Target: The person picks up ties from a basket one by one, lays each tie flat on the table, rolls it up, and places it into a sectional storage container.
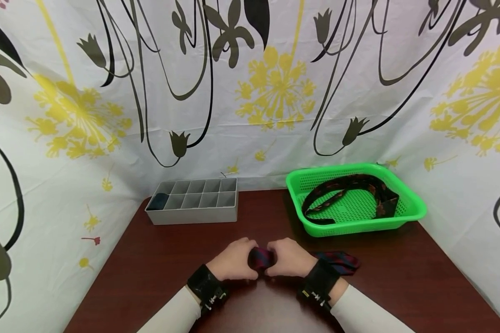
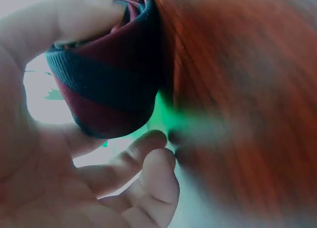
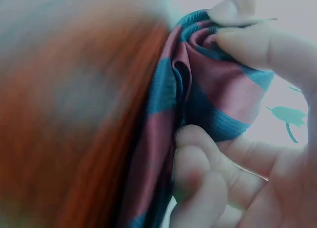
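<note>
From the head view, both hands meet low on the table (image 1: 158, 273): the left hand (image 1: 232, 262) and right hand (image 1: 289, 261) curl around a rolled striped tie (image 1: 259, 258), its loose tail trailing right. A tray (image 1: 193, 200) and a basket (image 1: 354, 199) sit behind.

At the left wrist, thumb and fingers (image 2: 148, 153) cup the roll (image 2: 106, 84); a slack grip could let it spring open.

At the right wrist, fingertips (image 3: 233, 12) pinch the folded edge (image 3: 208, 84); uneven pull might skew the coil or snag the tail.
</note>
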Demonstrator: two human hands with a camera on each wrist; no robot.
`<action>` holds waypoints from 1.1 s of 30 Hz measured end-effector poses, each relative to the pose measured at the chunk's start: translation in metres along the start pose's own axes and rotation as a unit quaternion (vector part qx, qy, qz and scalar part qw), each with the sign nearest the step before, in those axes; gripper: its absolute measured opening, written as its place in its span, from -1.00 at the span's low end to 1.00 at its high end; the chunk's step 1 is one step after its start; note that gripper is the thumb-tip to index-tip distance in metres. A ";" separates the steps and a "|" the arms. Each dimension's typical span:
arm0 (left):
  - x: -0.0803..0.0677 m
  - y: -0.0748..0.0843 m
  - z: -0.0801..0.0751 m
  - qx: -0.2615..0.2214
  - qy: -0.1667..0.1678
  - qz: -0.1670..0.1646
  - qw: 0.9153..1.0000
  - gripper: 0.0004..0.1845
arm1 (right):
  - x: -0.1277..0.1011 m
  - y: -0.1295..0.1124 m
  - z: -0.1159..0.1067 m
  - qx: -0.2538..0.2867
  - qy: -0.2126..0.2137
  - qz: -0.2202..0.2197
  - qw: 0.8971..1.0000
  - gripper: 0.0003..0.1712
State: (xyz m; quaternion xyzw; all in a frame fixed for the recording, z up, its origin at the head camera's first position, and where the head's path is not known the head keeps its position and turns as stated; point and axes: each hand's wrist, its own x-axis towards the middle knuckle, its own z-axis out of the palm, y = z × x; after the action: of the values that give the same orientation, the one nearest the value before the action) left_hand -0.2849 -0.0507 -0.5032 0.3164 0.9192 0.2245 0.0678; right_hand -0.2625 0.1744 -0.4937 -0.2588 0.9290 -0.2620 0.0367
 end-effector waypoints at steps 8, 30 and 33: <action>-0.001 0.005 0.001 0.045 0.033 0.005 0.998 -0.54 | 0.002 -0.001 -0.002 0.010 0.010 -0.044 0.999 -0.50; -0.007 0.015 -0.010 0.024 0.033 -0.003 0.999 -0.50 | 0.001 0.003 -0.010 -0.010 0.000 -0.037 0.999 -0.56; -0.007 0.015 -0.009 0.021 0.017 -0.003 1.000 -0.43 | 0.000 0.006 -0.009 -0.025 -0.021 -0.024 0.999 -0.54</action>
State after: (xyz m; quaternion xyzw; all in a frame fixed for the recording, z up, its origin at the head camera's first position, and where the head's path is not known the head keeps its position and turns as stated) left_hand -0.2735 -0.0480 -0.4889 0.3115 0.9255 0.2105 0.0466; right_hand -0.2670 0.1836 -0.4889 -0.2873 0.9277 -0.2342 0.0438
